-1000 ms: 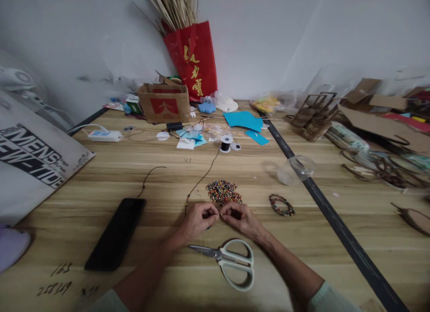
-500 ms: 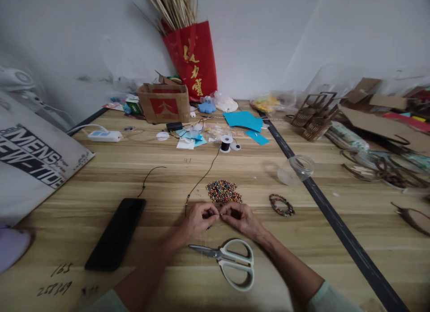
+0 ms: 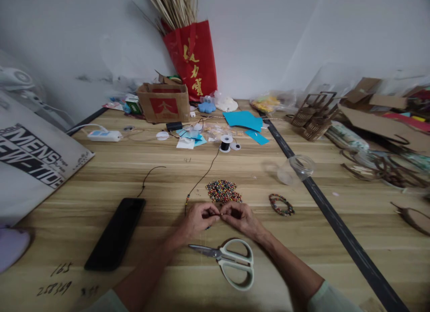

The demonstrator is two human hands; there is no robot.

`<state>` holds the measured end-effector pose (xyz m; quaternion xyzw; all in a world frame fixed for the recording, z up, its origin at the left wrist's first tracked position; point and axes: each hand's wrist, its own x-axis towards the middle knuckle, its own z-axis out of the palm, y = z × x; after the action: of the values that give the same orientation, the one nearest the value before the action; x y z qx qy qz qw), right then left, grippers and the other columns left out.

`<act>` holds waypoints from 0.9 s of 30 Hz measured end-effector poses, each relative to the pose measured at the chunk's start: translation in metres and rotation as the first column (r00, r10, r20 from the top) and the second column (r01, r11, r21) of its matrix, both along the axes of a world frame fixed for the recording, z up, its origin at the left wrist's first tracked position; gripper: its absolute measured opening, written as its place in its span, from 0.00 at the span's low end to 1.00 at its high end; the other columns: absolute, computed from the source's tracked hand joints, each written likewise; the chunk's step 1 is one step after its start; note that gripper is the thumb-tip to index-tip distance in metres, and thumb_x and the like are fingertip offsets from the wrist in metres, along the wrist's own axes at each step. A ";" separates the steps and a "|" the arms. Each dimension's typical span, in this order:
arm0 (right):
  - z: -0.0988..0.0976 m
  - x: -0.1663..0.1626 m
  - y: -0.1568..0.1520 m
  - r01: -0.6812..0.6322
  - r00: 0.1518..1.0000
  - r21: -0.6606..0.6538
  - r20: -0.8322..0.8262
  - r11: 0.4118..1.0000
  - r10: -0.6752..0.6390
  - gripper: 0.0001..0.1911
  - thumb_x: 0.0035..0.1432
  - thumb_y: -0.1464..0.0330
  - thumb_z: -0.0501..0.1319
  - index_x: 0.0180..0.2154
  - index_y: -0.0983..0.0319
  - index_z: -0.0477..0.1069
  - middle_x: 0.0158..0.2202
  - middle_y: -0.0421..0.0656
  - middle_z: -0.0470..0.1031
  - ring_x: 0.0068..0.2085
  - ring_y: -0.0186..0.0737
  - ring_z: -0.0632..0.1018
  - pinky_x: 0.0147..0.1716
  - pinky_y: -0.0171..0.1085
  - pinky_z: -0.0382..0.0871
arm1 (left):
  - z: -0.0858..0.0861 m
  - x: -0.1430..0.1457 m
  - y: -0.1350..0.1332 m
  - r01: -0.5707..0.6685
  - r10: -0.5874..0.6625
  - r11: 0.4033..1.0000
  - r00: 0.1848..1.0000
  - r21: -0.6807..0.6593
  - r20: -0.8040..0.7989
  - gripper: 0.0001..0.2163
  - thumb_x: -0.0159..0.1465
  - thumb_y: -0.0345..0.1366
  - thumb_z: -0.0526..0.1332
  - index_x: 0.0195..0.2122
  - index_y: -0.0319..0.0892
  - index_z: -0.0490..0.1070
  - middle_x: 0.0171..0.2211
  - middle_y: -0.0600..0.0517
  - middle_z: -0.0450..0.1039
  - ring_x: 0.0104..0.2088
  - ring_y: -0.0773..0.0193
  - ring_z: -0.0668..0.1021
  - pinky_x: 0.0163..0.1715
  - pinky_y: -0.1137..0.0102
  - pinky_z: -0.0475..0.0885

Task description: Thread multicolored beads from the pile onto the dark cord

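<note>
Fingertips nearly meeting, both hands work just in front of a pile of small multicoloured beads. My left hand pinches the dark cord, which runs back to a black-wound spool; a few beads sit on it left of the hand. My right hand is closed in a pinch on a tiny bead at the cord's end, mostly covered by the fingers. To the right lies a beaded bracelet. Scissors with pale handles rest below the hands.
A black phone and a short piece of cord lie at the left. A clear round container stands to the right. Farther back are blue sheets, a cardboard box and a red bag.
Both hands stay almost in place, still pinching at the same spot. The fingertips shift only very slightly; nothing else has moved.
</note>
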<state>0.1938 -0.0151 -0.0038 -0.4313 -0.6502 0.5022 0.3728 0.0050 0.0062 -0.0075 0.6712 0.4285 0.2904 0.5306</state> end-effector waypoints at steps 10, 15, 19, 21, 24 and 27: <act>-0.002 0.001 0.000 0.000 1.000 -0.025 -0.014 1.000 0.000 0.13 0.56 0.60 0.62 0.30 0.64 0.71 0.23 0.38 0.66 0.25 0.32 0.65 0.24 0.31 0.56 | 0.007 -0.003 0.002 0.016 -0.013 0.998 0.999 -0.057 0.051 0.04 0.53 0.31 0.62 0.29 0.37 0.74 0.28 0.50 0.75 0.29 0.65 0.76 0.32 0.73 0.70; -0.001 0.001 0.000 0.007 1.000 -0.038 -0.012 0.999 -0.008 0.13 0.56 0.60 0.62 0.30 0.64 0.71 0.22 0.37 0.64 0.24 0.31 0.63 0.23 0.31 0.54 | 0.007 -0.003 0.003 0.003 -0.001 0.999 0.999 -0.040 0.043 0.03 0.53 0.31 0.62 0.26 0.37 0.72 0.24 0.52 0.72 0.26 0.68 0.73 0.28 0.75 0.68; -0.002 0.001 0.000 0.008 1.000 -0.035 -0.022 0.999 -0.009 0.12 0.56 0.61 0.63 0.31 0.64 0.71 0.23 0.37 0.65 0.24 0.31 0.64 0.23 0.30 0.54 | 0.005 -0.002 0.003 -0.004 0.005 0.999 0.999 -0.033 0.038 0.03 0.53 0.30 0.62 0.25 0.36 0.72 0.23 0.53 0.71 0.25 0.68 0.72 0.27 0.75 0.67; -0.004 0.001 0.001 0.006 1.000 -0.029 -0.028 1.000 -0.007 0.11 0.56 0.62 0.63 0.32 0.64 0.71 0.23 0.37 0.66 0.25 0.30 0.64 0.24 0.30 0.55 | 0.006 -0.002 0.003 -0.005 0.005 1.000 0.999 -0.025 0.032 0.03 0.53 0.31 0.62 0.25 0.36 0.72 0.23 0.53 0.70 0.25 0.68 0.72 0.27 0.75 0.66; -0.006 0.001 0.001 0.007 0.999 -0.030 -0.035 1.000 -0.008 0.11 0.56 0.62 0.63 0.31 0.64 0.70 0.23 0.37 0.66 0.25 0.30 0.65 0.24 0.30 0.55 | 0.006 -0.001 0.002 0.002 -0.001 1.000 1.000 -0.013 0.021 0.03 0.54 0.31 0.62 0.25 0.36 0.72 0.23 0.53 0.71 0.25 0.68 0.72 0.26 0.75 0.66; -0.005 0.001 0.001 0.007 1.000 -0.028 -0.019 1.000 -0.007 0.11 0.55 0.62 0.63 0.30 0.64 0.70 0.22 0.37 0.66 0.24 0.30 0.65 0.23 0.30 0.55 | 0.006 -0.001 0.002 0.007 -0.007 1.000 1.000 -0.006 -0.004 0.04 0.53 0.31 0.61 0.25 0.36 0.73 0.23 0.52 0.71 0.25 0.67 0.72 0.26 0.75 0.66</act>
<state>0.1947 -0.0141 -0.0092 -0.4340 -0.6381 0.5139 0.3747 0.0040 0.0086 -0.0016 0.6718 0.4279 0.2860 0.5327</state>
